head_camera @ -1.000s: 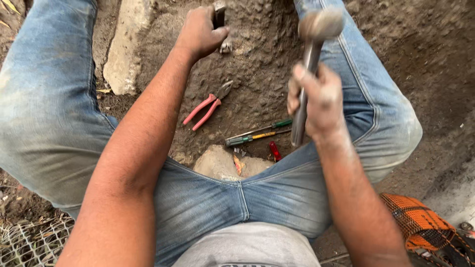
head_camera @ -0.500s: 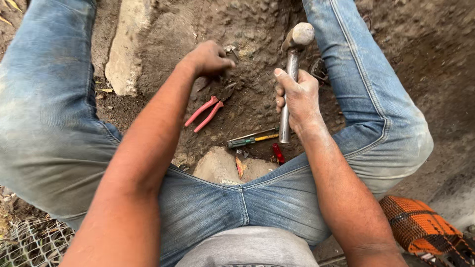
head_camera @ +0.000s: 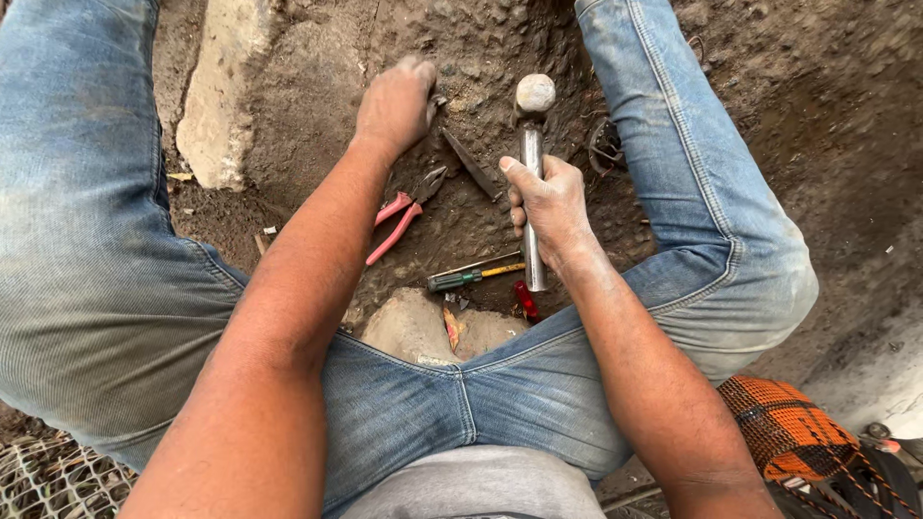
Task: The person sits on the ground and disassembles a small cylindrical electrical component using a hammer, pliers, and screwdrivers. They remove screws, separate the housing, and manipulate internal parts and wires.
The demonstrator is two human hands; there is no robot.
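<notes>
I crouch over bare soil with my jeans-clad knees spread wide. My right hand point(head_camera: 548, 207) grips the steel handle of a hammer point(head_camera: 535, 96), whose rounded head points away from me and rests low against the dirt. My left hand point(head_camera: 396, 101) is curled, knuckles up, and presses into the soil just left of the hammer head. A dark flat chisel point(head_camera: 473, 165) lies aslant between the two hands. Its upper end is close to my left thumb, and I cannot tell whether the fingers hold it.
Pink-handled pliers point(head_camera: 399, 219) lie below my left hand. A green and yellow screwdriver point(head_camera: 471, 277) and a small red tool point(head_camera: 526, 300) lie near a pale stone point(head_camera: 413, 327). A long pale stone point(head_camera: 216, 96) sits far left. Orange mesh point(head_camera: 784, 428) is lower right, wire mesh point(head_camera: 38, 481) lower left.
The raised hammer has come down, so its head is now low by the dirt. My left hand has dropped from the dirt wall to the ground, and the chisel no longer stands upright.
</notes>
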